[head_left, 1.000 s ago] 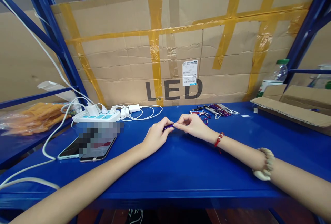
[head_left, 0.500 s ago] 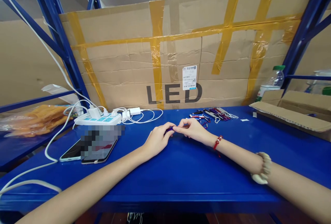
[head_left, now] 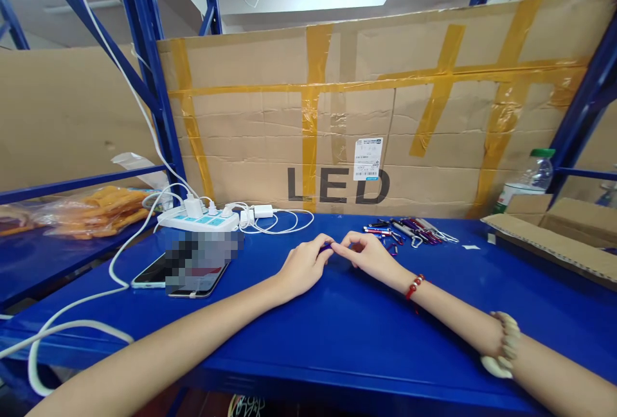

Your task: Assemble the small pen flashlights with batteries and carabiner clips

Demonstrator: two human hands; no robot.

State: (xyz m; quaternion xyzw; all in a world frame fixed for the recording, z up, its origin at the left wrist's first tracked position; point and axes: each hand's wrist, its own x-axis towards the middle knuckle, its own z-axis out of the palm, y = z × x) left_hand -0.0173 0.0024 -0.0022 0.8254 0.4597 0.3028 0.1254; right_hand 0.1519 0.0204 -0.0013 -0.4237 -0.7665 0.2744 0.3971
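Observation:
Both hands rest on the blue shelf top [head_left: 337, 320] near its middle, fingertips meeting. My left hand [head_left: 303, 267] is closed around a small dark purple pen-like item [head_left: 326, 247], only its tip showing. My right hand [head_left: 369, 254] pinches the same item's end with thumb and forefinger; its wrist wears a red bead bracelet [head_left: 413, 286]. A pile of several similar small coloured keychain items [head_left: 409, 230] lies just behind the right hand.
A white power strip [head_left: 200, 219] with chargers and white cables sits at back left, two phones [head_left: 186, 275] in front of it. A taped cardboard sheet marked LED [head_left: 337, 134] stands behind. At right are an open cardboard box [head_left: 554, 237] and a water bottle [head_left: 527, 180].
The camera has tilted up and shifted, so everything sits lower and further right in view. The hands stay together on the small item; its visible part has shrunk.

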